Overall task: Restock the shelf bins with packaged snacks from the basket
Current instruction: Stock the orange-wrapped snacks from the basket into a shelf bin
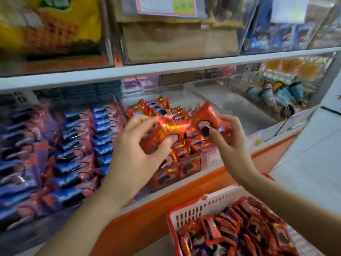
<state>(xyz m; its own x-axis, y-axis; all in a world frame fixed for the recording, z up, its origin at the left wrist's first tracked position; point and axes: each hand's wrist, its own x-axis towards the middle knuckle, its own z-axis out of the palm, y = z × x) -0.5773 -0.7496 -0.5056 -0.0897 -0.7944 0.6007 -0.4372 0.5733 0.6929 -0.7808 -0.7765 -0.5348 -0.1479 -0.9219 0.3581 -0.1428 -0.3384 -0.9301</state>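
Red foil snack packs (186, 130) pinched by your left hand (136, 154) and right hand (232, 145), fingers curled, over clear bin (184, 174); basket (203, 206) below.

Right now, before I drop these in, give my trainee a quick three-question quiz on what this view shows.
1. True or false: the left hand and the right hand both grip red packets.
2. Where is the basket? A) on the upper shelf B) low at the right, below the orange shelf edge C) inside a bin
3. Fill in: the packs left of the red-packet bin have ___ labels.
Key: 1 true; 2 B; 3 blue.
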